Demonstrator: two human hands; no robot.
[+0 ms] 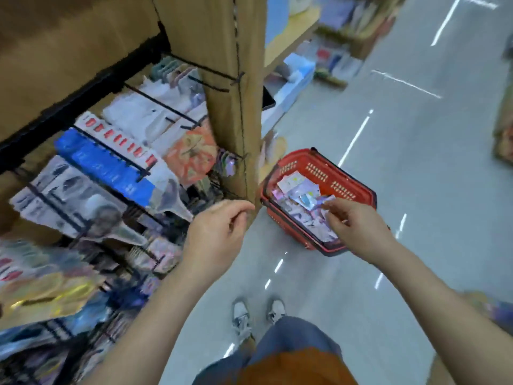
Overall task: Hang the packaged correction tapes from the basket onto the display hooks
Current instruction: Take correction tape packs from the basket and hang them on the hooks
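Left hand (pixel 216 232) hangs loosely curled and empty beside the basket (pixel 361 190), while right hand (pixel 358 223) curls fingers over its packets (pixel 299 195), grip unclear; these are probably light and slippery, best pinched at the top edge.

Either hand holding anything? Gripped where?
Left hand: nothing visible. Right hand reaches into the red basket, fingertips on the packaged correction tapes; blur hides whether any is pinched.

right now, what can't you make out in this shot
Head view:
Packets in the basket: small and blurred, print unreadable.
Right hand: its own fingers hide whether it grips a packet.
Goods lower left: smeared by motion blur.
Basket's near corner: behind the right hand.
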